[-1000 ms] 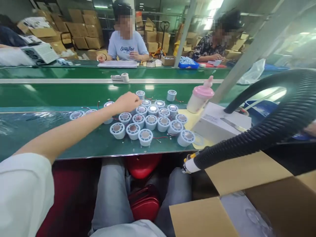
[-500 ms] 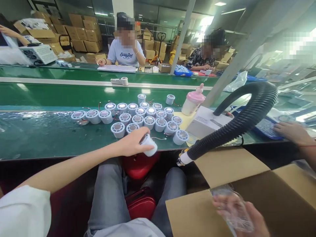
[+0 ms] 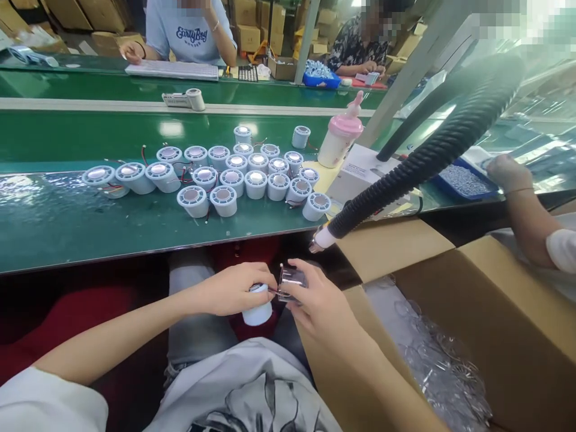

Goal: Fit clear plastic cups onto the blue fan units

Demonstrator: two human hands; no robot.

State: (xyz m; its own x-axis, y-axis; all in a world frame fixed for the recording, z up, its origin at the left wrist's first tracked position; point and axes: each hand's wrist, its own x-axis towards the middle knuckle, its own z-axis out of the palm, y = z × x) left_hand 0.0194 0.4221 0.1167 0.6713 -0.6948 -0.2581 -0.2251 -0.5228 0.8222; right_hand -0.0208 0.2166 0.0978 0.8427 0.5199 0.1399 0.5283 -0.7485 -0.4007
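Note:
In the head view my left hand [image 3: 236, 289] grips a light blue cylindrical housing [image 3: 257, 312] from above, over my lap. Close beside it, my right hand [image 3: 323, 300] pinches a clear plastic part [image 3: 291, 279], whose exact shape is partly covered by the fingers. A thin wire [image 3: 275, 292] runs from the housing toward the clear part. On the green bench ahead stand several similar housings [image 3: 256, 183], upright, with slotted round tops and short red and black wires.
An open carton [image 3: 504, 324] at my right contains several clear plastic pieces [image 3: 432, 354]. A black ribbed hose [image 3: 405, 174] arches down near a white box [image 3: 355, 171] and a pink-lidded cup [image 3: 341, 135]. A co-worker's hand [image 3: 510, 174] is by a blue tray [image 3: 465, 180]. Two people sit opposite.
My right hand has come out of the carton with a clear plastic part and moved left beside the housing. My left hand has lowered the housing toward my lap. The view has tilted down.

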